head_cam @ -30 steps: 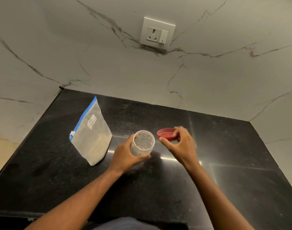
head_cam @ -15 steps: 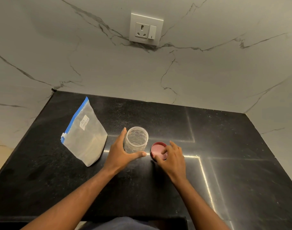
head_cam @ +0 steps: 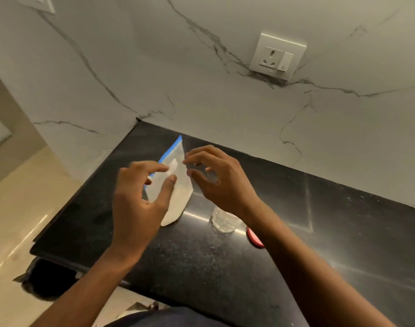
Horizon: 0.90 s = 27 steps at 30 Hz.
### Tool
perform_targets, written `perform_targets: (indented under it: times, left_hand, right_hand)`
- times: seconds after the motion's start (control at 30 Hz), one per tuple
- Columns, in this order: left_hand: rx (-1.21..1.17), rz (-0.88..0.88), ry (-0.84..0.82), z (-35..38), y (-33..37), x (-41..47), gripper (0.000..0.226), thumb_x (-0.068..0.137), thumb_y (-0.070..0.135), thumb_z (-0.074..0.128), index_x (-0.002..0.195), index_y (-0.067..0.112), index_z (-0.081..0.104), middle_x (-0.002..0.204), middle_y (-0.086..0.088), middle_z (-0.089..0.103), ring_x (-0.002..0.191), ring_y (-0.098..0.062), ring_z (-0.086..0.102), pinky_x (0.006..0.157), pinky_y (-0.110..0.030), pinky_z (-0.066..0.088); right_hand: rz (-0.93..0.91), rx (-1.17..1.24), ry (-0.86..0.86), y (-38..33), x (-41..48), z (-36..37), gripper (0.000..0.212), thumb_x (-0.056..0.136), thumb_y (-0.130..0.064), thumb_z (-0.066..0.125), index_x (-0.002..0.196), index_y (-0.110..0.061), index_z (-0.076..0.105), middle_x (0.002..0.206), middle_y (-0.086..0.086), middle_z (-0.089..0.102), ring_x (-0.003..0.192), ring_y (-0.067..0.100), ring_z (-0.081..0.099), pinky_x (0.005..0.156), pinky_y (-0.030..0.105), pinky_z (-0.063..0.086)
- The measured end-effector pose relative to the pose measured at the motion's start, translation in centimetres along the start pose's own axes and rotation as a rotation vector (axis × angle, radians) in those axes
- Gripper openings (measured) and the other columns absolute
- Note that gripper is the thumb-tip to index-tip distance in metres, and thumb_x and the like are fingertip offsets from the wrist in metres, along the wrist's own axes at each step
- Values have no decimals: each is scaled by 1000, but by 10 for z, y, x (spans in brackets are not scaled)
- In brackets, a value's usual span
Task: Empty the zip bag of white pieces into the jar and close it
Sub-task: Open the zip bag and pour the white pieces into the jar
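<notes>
Black speckled stone forms the counter [head_cam: 343, 232], polished enough that streaks of light are reflected in it. It is backed by a wall [head_cam: 201, 90] of white marble with grey veins, on which a white socket [head_cam: 278, 59] is mounted. Pale beige floor [head_cam: 20, 208] is seen to the left, below the counter's edge.

The zip bag [head_cam: 181, 197] is stood upright near the counter's back left corner, with its blue zip strip [head_cam: 170, 151] along the top and a small white label [head_cam: 173, 165] on its side. The left hand [head_cam: 138, 201] is raised in front of the bag, thumb and fingers spread apart; the right hand [head_cam: 215, 178] is held just beside the bag's upper edge with fingers loosely curled. Nothing is seen to be gripped by either, and whether the bag is touched cannot be told through the blur.

The clear jar [head_cam: 224, 221] is set on the counter to the right of the bag, its upper part hidden by the right wrist. Only a sliver of the red lid [head_cam: 254, 238] is shown beside the forearm. The bag's contents cannot be made out. A second wall plate [head_cam: 40, 3] is cut off at the top left.
</notes>
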<state>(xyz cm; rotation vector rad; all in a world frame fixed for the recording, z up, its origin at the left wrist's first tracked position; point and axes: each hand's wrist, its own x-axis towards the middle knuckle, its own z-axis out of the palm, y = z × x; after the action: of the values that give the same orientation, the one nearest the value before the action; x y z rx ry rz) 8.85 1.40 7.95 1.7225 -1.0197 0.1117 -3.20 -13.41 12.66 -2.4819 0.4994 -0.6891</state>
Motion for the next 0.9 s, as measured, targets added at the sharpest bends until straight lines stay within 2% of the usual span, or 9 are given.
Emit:
perform_targets:
  times: [0.1,0.17,0.27,0.33,0.47,0.57,0.67,0.8,0.9]
  left_hand:
    - [35,-168,87,-20,-17,-1,42,87,36,80,121,16,65,116,-2,66,101,-20,59,85,-26,51]
    - [2,-280,34,-27,-27,-3,46,84,42,80,121,19,66,114,2,68,101,-16,64,87,-27,53]
    - [-25,-355,-47,-28,-37,-9,44,82,47,77,115,19,73,105,3,76,98,-4,68,83,-20,54]
    - [-19,-368,-45,-27,-40,-10,42,84,46,73,114,17,77,102,1,80,94,-1,69,81,-22,57]
    - [17,-350,-20,-31,-47,-12,47,84,47,68,116,15,79,104,1,82,91,-3,71,81,-23,59]
    - [43,-346,-20,-30,-49,-16,49,83,49,67,115,14,80,105,1,82,90,-7,73,80,-23,58]
    - [62,-339,-2,-27,-49,-16,44,83,45,70,114,15,80,104,3,81,86,3,68,76,-16,53]
    - [72,-322,15,-24,-50,-17,27,88,28,81,111,14,81,104,0,82,86,2,69,77,-17,55]
    - [59,-314,33,-24,-51,-18,23,89,23,82,110,14,81,103,1,81,88,2,70,79,-18,57]
  right_hand:
    - [-104,-93,-179,-12,30,17,33,99,-21,71,131,-21,69,141,1,64,128,21,60,102,38,55]
    - [-193,-168,-295,-15,44,29,37,99,-20,70,136,-26,66,146,-2,61,135,20,54,101,37,52]
    - [-291,-271,-419,-14,58,47,39,100,-17,68,137,-28,66,145,-3,62,131,20,52,97,38,54]
    - [-350,-333,-471,-13,63,56,34,101,-20,66,135,-27,68,139,-3,66,122,19,55,94,38,54]
    - [-464,-401,-487,-14,71,64,25,104,-25,62,127,-27,73,123,-5,71,105,14,53,82,31,47]
    - [-526,-431,-505,-13,72,65,25,104,-26,63,127,-28,71,122,-6,69,108,15,52,87,35,47]
    - [-542,-435,-513,-9,74,61,28,104,-23,63,130,-28,69,123,-5,68,111,16,50,90,38,46]
    - [-531,-480,-478,8,83,50,30,103,-25,63,133,-25,67,125,-4,67,116,19,50,87,36,44]
    - [-496,-511,-460,25,90,43,31,102,-27,65,132,-26,67,129,-4,67,122,20,50,86,33,39]
